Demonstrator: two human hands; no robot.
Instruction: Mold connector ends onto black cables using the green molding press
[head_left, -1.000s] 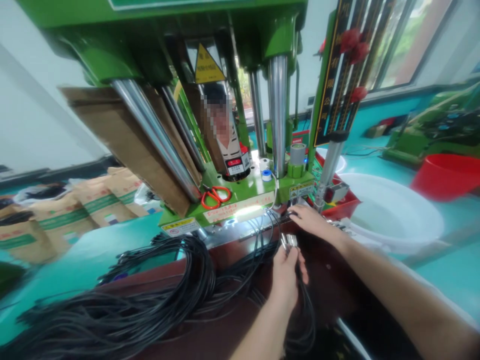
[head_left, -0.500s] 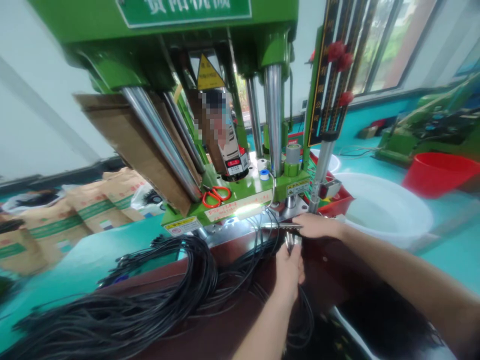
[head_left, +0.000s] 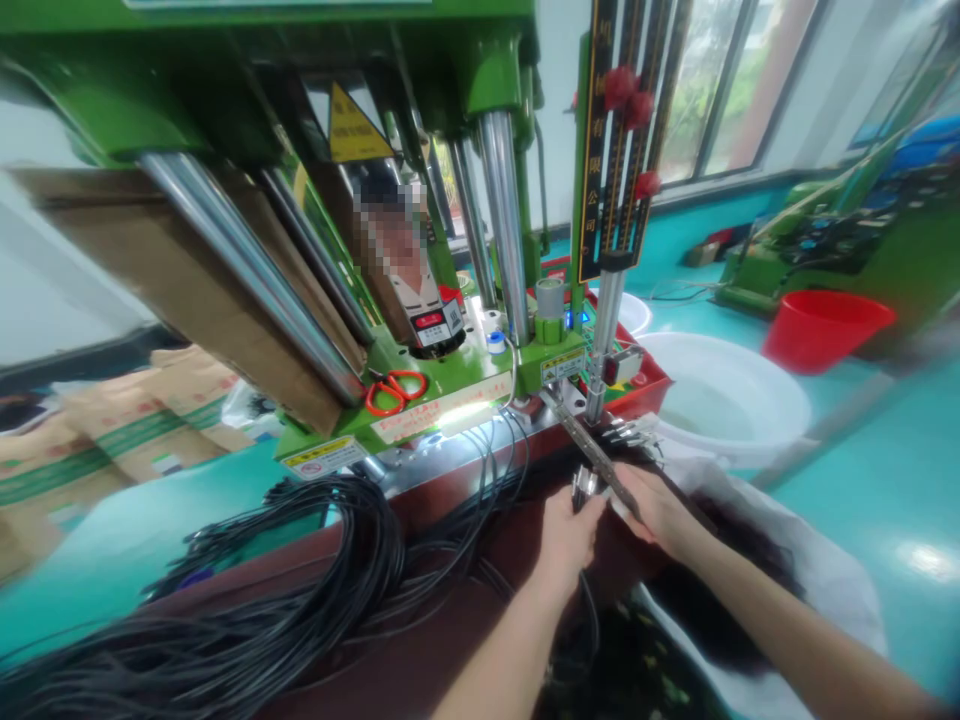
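My left hand [head_left: 568, 540] is closed around several shiny metal prongs [head_left: 586, 486], which look like plug ends; a black cable hangs below the fist. To its right, my right hand [head_left: 660, 512] grips a long, narrow metal bar [head_left: 589, 445]. The bar slants up and away to the left, its far end near the metal base of the green press [head_left: 487, 365]. Black cables [head_left: 352, 560] lie in a thick bundle on the brown table [head_left: 427, 650] left of my hands, and some run up to the press's front edge.
Orange-handled scissors [head_left: 395, 392] and a blue-and-white tape roll [head_left: 496, 342] lie on the press bed. More metal prongs [head_left: 630, 437] stick out beyond my right hand. A white tub [head_left: 727, 390], a red bucket [head_left: 825, 330] and paper sacks [head_left: 135, 430] stand around. A person is partly visible behind the press.
My right hand has drawn back towards me, and the bar has swung from nearly level to a slant pointing at the press. My left hand keeps its grip. The view has shifted right.
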